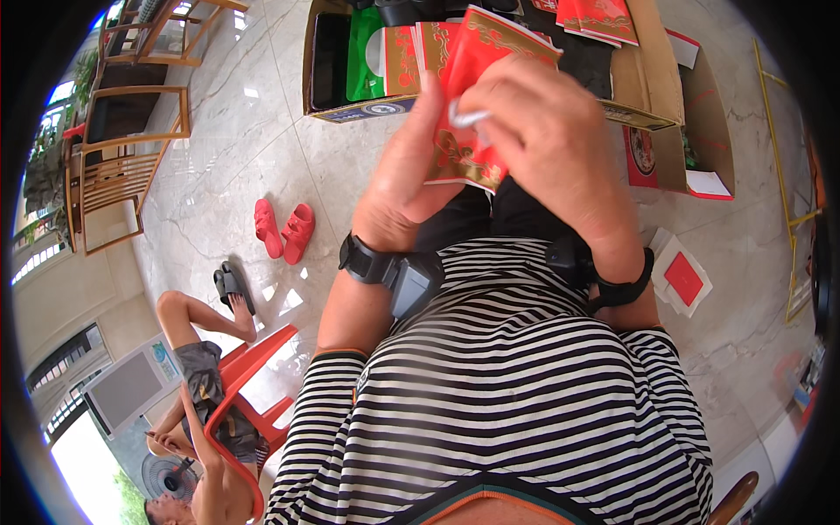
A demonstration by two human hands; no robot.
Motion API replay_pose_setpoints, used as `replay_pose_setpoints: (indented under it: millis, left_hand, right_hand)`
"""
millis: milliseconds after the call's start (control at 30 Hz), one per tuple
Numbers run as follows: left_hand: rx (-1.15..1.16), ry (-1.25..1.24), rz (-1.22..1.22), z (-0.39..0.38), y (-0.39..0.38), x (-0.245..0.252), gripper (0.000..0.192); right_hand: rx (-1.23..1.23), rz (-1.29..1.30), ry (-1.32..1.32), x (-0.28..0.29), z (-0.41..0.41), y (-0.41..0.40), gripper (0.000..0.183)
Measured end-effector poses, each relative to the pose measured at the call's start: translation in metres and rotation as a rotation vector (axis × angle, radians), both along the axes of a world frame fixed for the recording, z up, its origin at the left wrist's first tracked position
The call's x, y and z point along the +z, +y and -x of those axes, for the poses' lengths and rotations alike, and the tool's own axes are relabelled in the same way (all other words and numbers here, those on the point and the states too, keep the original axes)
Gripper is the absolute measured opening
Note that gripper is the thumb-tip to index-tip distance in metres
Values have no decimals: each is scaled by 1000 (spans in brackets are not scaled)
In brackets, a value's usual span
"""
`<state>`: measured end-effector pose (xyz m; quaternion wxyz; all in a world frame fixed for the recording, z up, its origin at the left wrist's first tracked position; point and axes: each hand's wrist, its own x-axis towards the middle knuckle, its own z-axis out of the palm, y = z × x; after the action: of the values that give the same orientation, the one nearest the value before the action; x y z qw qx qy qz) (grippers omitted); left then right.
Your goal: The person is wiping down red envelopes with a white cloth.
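Observation:
My left hand [410, 154] holds a red and gold printed packet [476, 157] from its left side, thumb on the front. Over the packet's upper right is my right hand [541, 115], blurred, with a small white crumpled piece [469, 118] between its bent fingers; whether this is paper or cloth I cannot tell. Just beyond the hands stands an open cardboard box [646, 72]. Inside it are more red and gold packets [401, 59], a green packet [363, 62] and black items. Several red packets [600, 20] lie at its right part.
Right of the box is a second open carton [712, 125]. A red card on white paper [684, 279] lies on the tiled floor. Red slippers [298, 233] are at the left. Another person [220, 459] sits on a red plastic chair [226, 420], with a fan [172, 479] behind.

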<state>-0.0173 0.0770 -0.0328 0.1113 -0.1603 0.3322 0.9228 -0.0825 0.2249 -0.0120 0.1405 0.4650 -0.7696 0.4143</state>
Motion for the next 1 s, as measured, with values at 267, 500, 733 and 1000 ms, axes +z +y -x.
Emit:
replay_pose_setpoints:
  millis: [267, 500, 733, 1000]
  left_hand:
    - [-113, 147, -49, -1, -1, -5, 48]
    - [-40, 87, -271, -3, -8, -16, 46]
    - [-258, 205, -2, -1, 1, 1, 51]
    - [-19, 58, -238, 1, -22, -24, 38]
  right_hand:
    - [-33, -38, -36, 4, 0, 7, 19]
    - [58, -36, -30, -3, 3, 4, 17]
    - [-262, 59, 5, -2, 12, 7, 20]
    - [200, -136, -35, -12, -17, -7, 5]
